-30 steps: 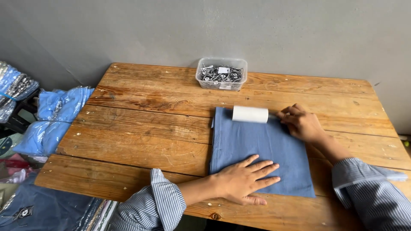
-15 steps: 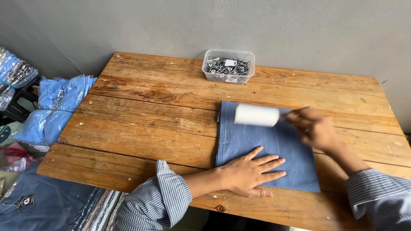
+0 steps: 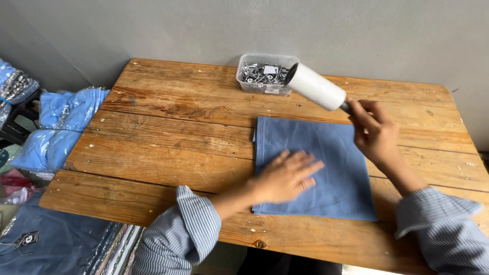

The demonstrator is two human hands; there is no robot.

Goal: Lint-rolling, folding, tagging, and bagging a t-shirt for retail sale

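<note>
My left hand [image 3: 285, 175] lies flat, fingers spread and gripping nothing, on the folded blue cloth [image 3: 313, 165], a soft matte square on the rough plank table [image 3: 173, 127]. My right hand [image 3: 374, 132] is clenched around the handle of the smooth white lint roller [image 3: 316, 86], lifted above the cloth's far edge, beside a clear tub of metal clips [image 3: 265, 74].

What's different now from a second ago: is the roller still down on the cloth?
No. The right hand has lifted the white lint roller off the folded blue cloth; it now hangs tilted in the air in front of the clear plastic tub of metal clips. The left hand still lies flat on the cloth, blurred as if sliding. Cloth, tub and wooden table look unmoved.
</note>
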